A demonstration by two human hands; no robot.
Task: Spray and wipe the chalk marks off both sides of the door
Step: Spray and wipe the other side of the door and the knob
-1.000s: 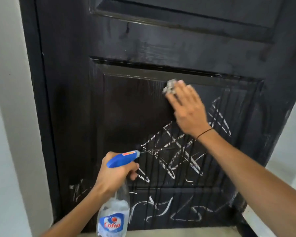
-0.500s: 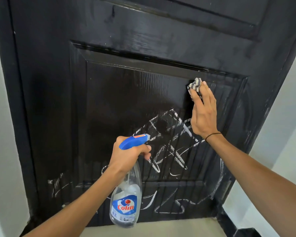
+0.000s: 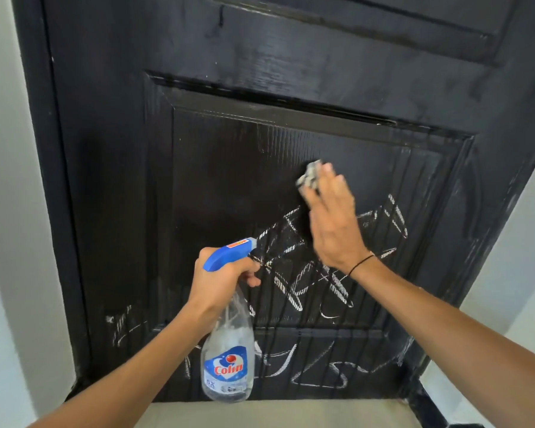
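A dark panelled door (image 3: 291,57) fills the frame, its lower panel streaked with runs of cleaner over white chalk marks (image 3: 306,273). The right hand (image 3: 334,223) presses a small crumpled cloth (image 3: 310,176) flat-fingered against the panel just above the scrawl; the left hand (image 3: 221,279) grips a Colin spray bottle (image 3: 227,359), nozzle aimed at the marks. The risk: wet chalk may smear rather than lift, and drips may carry residue down to the floor (image 3: 275,415).
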